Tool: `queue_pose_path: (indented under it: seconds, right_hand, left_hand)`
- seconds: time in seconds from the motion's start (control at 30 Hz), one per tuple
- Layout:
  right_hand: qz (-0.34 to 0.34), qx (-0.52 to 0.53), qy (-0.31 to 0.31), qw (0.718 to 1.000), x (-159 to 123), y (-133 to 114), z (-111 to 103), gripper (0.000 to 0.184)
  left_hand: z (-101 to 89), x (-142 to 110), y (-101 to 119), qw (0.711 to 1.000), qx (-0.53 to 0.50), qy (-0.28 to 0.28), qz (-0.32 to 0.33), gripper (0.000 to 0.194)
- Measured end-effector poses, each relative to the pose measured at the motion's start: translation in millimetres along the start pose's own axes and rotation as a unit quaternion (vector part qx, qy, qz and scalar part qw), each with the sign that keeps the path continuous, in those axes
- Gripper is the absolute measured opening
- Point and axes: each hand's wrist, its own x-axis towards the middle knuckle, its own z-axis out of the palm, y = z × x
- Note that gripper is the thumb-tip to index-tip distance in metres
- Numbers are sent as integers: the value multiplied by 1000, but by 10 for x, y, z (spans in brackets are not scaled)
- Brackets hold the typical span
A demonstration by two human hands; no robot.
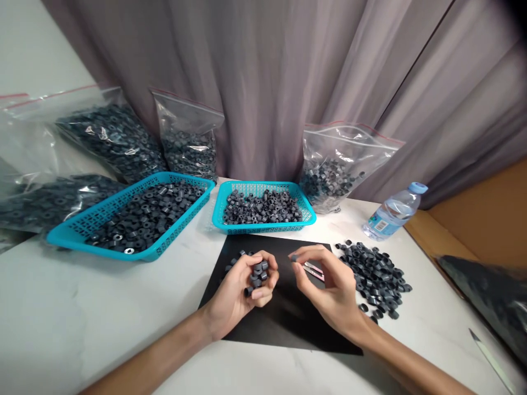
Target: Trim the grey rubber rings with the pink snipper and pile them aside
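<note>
- Cradles several small dark rings (pixel 258 273) in left hand (pixel 236 291), palm turned up, fingers curled loosely around.
- Pinches single ring (pixel 293 258) between thumb and forefinger of right hand (pixel 335 280), above black mat (pixel 280 323).
- Could drop small dark rings from left hand, lowest near edge of cluster, likely from loose curl or a tilt of palm.
- Could let single ring slip; very small grip area, only fingertips bearing on it.
- Could snag or knock pink-and-silver tool (pixel 315 271) on lowering right hand; lies on mat just behind fingers. Can't tell exact tool type, partly hidden.
- Could scatter loose pile (pixel 381 274) with right hand or wrist; spreads on white table (pixel 164 323) just beside mat, right side.
- Could mix held rings with loose rings (pixel 236 257) on mat behind left hand; look alike in color, partly covered by hand.
- Could tip water bottle (pixel 393 214) by reaching too far past loose pile; stands close behind it.
- Could spill from middle basket (pixel 263 226) by bumping rim; sits near mat's far edge.
</note>
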Motion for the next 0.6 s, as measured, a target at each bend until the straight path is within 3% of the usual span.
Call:
queue_pose_path:
  seconds: [0.13,0.37,0.5,0.6]
  right_hand:
    - [-21,1,-34,999,68,-143,-61,11]
    - [-9,15,-195,981,194,-193,-190,33]
    - [-62,-30,-228,971,263,-205,-248,13]
    - [-81,-53,-240,966,291,-216,-269,16]
  left_hand:
    - [13,-16,-26,1000,20,-5,2,31]
    - [35,-33,-71,999,46,-19,3,18]
    - [12,-39,-72,998,35,-48,11,27]
    - [-16,-36,-81,997,34,-73,18,34]
